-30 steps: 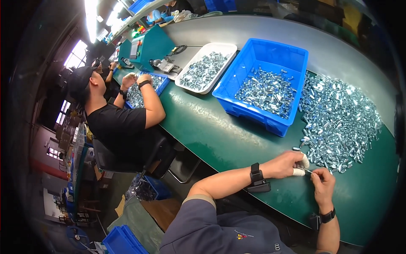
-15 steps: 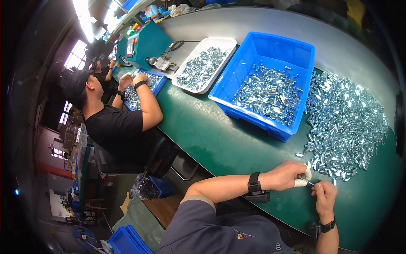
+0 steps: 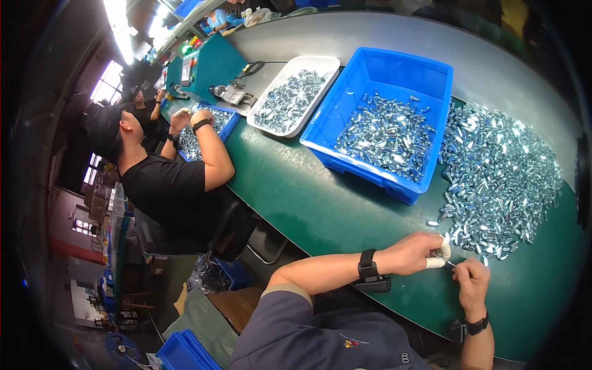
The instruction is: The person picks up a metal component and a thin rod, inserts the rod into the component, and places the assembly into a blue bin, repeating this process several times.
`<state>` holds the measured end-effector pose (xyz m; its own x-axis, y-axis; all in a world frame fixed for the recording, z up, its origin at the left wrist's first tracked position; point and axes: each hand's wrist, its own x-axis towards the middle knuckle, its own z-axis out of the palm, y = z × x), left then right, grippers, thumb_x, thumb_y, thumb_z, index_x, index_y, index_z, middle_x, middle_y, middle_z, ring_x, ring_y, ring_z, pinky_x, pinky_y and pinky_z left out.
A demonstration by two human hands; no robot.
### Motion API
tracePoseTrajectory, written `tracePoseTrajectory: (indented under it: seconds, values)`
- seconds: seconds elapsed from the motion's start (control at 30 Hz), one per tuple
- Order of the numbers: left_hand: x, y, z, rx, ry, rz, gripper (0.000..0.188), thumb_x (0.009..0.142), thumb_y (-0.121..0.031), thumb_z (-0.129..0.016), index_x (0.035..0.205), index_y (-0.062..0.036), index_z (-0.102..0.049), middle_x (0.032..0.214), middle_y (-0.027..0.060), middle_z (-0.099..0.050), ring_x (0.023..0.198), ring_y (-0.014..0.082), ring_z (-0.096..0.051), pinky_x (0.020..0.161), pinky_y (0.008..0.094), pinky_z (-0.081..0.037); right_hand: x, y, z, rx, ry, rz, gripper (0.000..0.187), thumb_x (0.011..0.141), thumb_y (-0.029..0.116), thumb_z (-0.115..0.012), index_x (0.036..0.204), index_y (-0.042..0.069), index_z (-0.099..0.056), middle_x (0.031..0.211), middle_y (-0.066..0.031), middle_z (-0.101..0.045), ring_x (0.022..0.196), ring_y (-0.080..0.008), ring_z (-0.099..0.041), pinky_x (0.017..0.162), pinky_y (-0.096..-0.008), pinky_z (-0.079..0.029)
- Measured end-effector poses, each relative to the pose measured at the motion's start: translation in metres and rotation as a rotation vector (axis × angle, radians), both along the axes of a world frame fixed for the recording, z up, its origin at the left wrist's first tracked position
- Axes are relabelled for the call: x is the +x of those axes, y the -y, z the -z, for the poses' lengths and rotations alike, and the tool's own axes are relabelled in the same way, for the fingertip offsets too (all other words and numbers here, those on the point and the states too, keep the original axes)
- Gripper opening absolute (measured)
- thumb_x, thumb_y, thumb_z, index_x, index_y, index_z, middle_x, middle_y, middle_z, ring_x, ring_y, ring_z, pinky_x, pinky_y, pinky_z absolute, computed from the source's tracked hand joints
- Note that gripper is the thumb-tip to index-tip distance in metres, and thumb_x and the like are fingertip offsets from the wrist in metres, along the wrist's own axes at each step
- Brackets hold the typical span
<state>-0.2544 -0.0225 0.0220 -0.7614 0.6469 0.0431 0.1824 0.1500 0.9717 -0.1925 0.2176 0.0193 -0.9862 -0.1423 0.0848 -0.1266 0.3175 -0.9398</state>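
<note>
My left hand (image 3: pixel 412 253), with white wraps on its finger and thumb, is pinched closed at the near edge of the metal heap. What sits between its fingertips is too small to make out. Close on its right, my right hand (image 3: pixel 472 279) is closed round a thin metal rod (image 3: pixel 451 263), whose tip points at the left fingertips. Beyond both hands spreads a big heap of small shiny metal pieces (image 3: pixel 499 179), loose on the green tabletop (image 3: pixel 277 197). One single piece (image 3: pixel 433 223) lies a little apart, above my left hand.
A deep blue bin (image 3: pixel 404 65) of the same pieces stands left of the heap. Beside it are a white tray (image 3: pixel 333 60) with more pieces and a green machine (image 3: pixel 216 61). A co-worker in black (image 3: pixel 163 179) handles pieces over a blue tray (image 3: pixel 231 123).
Both hands stay together with the thin rod between them and hardly shift. The whole view has slid slightly, so the bins and heap appear a little farther left.
</note>
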Motion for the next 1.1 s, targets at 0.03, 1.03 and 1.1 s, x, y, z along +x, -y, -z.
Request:
tracePoseTrajectory:
  seconds: [0.03,1.03,1.1]
  values:
    - [0.000,0.000,0.000,-0.002,0.003,-0.002,0.018,0.093,-0.012,-0.076,0.104,-0.0004,-0.067,0.093,0.0087,-0.068,0.080,0.0205,-0.066,0.072,0.0353,-0.053,0.001,-0.001,0.002,-0.019,0.027,0.015,0.018,0.095,0.009,-0.069,0.081,-0.002,-0.068,0.070,-0.0071,-0.064,0.061,-0.0151,-0.056,0.056,-0.0300,-0.041]
    - [-0.034,0.057,-0.121,-0.418,-1.116,-0.682,0.029,0.086,-0.001,-0.080,0.114,-0.0037,-0.073,0.112,0.0121,-0.073,0.100,0.0280,-0.068,0.089,0.0389,-0.054,-0.001,-0.008,0.012,-0.229,0.064,0.135,0.027,0.100,0.017,-0.065,0.078,0.000,-0.066,0.068,-0.0003,-0.062,0.062,-0.0059,-0.052,0.057,-0.0269,-0.041]
    - [-0.027,0.044,-0.097,-0.406,-1.030,-0.445,0.033,0.084,-0.003,-0.081,0.116,-0.0037,-0.072,0.115,0.0133,-0.072,0.104,0.0304,-0.068,0.090,0.0403,-0.054,0.001,-0.009,0.012,-0.236,0.064,0.155,0.028,0.099,0.018,-0.066,0.078,-0.001,-0.066,0.066,-0.0014,-0.060,0.062,-0.0066,-0.051,0.057,-0.0280,-0.041]
